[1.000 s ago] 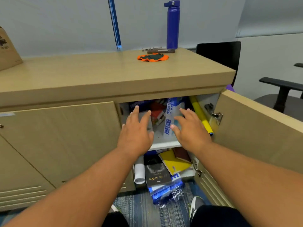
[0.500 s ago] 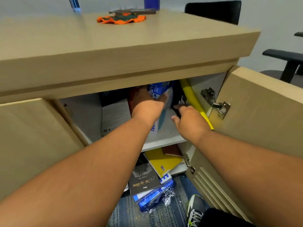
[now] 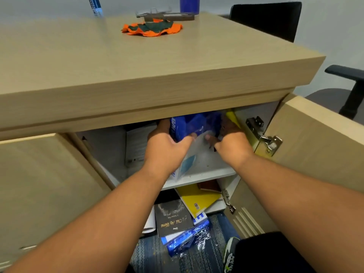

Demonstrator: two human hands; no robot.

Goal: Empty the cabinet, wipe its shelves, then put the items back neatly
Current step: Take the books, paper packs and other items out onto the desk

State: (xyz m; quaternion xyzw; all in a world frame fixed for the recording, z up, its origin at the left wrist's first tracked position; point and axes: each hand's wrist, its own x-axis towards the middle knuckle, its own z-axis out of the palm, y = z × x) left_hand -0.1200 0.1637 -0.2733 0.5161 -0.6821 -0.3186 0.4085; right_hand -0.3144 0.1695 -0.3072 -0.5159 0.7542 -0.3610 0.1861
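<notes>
The beige cabinet stands open, its white upper shelf (image 3: 204, 174) showing dust. My left hand (image 3: 167, 148) and my right hand (image 3: 232, 142) reach in together and both grip a blue and white package (image 3: 193, 131) standing on that shelf. A yellow roll (image 3: 233, 119) leans in the shelf's right corner behind my right hand. A grey-white book (image 3: 136, 146) stands at the back left. The lower shelf holds a yellow notebook (image 3: 195, 198), a black book (image 3: 171, 219) and a crinkled blue packet (image 3: 187, 239) spilling onto the floor.
The right door (image 3: 315, 150) hangs open with metal hinges (image 3: 262, 134). An orange and green cloth (image 3: 151, 29) lies on the cabinet top (image 3: 137, 62) near a blue bottle (image 3: 189, 4). Black chairs stand at the right. My shoe (image 3: 229, 253) rests on blue carpet.
My hands went from hovering in front of the shelf to reaching deep inside and closing on the blue and white package. My head has leaned closer and lower.
</notes>
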